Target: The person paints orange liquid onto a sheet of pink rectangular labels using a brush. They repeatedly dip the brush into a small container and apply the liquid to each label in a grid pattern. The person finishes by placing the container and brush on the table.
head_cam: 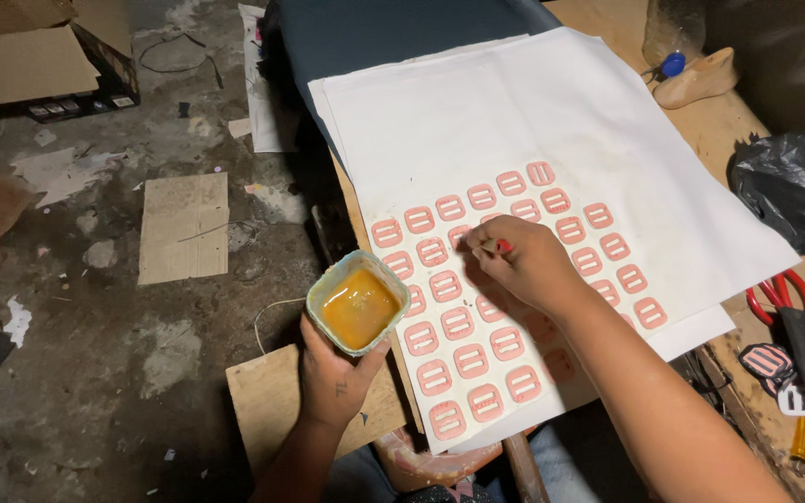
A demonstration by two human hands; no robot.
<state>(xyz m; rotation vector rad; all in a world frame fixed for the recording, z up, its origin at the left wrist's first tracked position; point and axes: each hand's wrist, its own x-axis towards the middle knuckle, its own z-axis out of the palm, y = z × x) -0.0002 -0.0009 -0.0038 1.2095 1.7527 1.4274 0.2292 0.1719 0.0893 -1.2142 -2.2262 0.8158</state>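
My right hand pinches a red-handled brush, tip just left of those fingers over the pink buckle pieces. My left hand grips the glue cup, lower-left, near.

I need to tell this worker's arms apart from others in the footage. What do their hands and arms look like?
Both forearms are bare, with no sleeves, gloves, watch or rings visible. The left hand has a small dark tattoo-like mark on its back. The right hand shows no markings.
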